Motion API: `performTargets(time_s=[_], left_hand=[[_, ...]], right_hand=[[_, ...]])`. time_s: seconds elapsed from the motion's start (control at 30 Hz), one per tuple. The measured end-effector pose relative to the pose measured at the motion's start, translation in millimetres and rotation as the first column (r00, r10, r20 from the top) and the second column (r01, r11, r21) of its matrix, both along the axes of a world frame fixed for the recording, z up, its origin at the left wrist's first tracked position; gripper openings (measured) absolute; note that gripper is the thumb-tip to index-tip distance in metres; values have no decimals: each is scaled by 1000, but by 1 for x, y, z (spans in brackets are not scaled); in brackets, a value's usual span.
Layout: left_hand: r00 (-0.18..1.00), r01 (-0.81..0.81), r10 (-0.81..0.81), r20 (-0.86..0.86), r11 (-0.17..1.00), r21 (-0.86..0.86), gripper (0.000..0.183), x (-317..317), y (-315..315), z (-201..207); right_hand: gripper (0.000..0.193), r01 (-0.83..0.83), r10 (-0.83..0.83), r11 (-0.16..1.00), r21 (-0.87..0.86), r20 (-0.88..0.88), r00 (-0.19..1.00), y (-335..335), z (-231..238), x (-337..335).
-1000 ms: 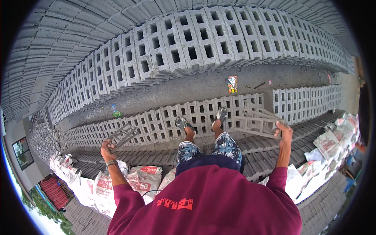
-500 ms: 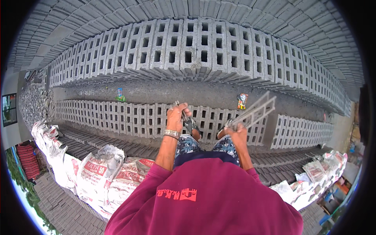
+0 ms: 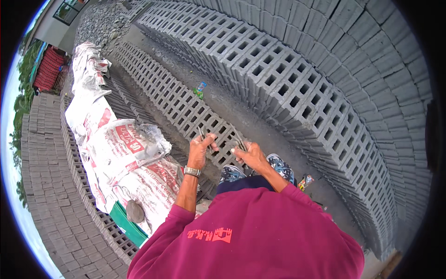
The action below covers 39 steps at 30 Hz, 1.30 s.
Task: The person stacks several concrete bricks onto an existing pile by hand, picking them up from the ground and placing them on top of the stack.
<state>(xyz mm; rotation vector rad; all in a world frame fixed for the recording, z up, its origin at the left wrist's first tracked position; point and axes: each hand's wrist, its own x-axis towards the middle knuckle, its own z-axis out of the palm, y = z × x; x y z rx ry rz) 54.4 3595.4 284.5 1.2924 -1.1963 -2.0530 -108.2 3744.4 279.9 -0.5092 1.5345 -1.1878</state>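
My left hand is closed around a thin dark metal tool, whose end sticks up past my fingers. To its right, my right hand grips a thin metal bar frame; its far end is hard to make out against the blocks. Both hands are in front of my body, a little apart, above a low row of grey hollow concrete blocks. From this view I cannot tell whether either tool touches the blocks.
A taller row of hollow blocks runs along the right, beyond a dirt strip with litter. White cement bags cover a stack at my left, with a grey stone on them. Gravel lies at the far end.
My view has swung to the left along the rows, bringing the cement bags nearer the middle. My hands have come closer together, both still gripping their metal tools.
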Motion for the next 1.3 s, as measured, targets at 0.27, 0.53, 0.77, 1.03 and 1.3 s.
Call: performTargets(time_s=[0.27,0.53,0.77,1.03,1.3], left_hand=[[888,-403,416,-196,909,107,38,53,-33,1],[861,-445,487,-144,860,249,42,51,-157,-6],[831,-447,521,-194,834,322,30,48,-303,0],[648,-417,613,-453,783,462,35,53,-489,-1],[730,-521,623,-282,774,360,47,85,-670,42]], right_hand=[[48,-413,421,903,121,-446,789,-135,-3,49],[48,-342,359,932,124,-450,818,-278,5,62],[41,-405,336,911,81,-716,612,-436,29,87],[46,-591,388,791,161,-879,279,-628,65,100],[40,-288,301,953,91,-335,893,-799,-5,57]])
